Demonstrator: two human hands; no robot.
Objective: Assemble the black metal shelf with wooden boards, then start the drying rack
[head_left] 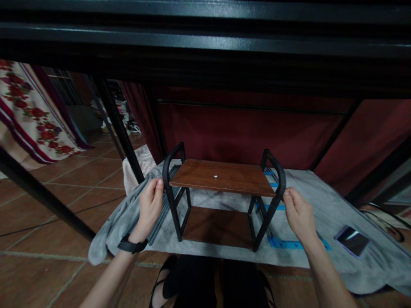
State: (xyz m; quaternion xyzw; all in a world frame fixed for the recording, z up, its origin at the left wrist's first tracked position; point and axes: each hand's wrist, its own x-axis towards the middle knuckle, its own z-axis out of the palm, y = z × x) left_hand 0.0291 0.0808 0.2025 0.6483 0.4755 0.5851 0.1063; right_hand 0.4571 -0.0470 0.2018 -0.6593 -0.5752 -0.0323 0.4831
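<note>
A small shelf rack (221, 176) with a brown wooden top and black metal side frames stands on a grey cloth (321, 201) on the floor. My left hand (150, 205), with a black band at the wrist, is closed on the rack's left side frame. My right hand (298, 211) is closed on the right side frame near its top corner. A lower brown board shows under the top shelf.
A phone (352, 240) lies on the cloth at the right. Blue strips (289, 244) lie on the cloth by the rack's right legs. A black metal bed frame (205, 42) spans overhead, with a leg (118, 128) at the left. Red curtain behind, tiled floor and floral fabric (35, 119) at the left.
</note>
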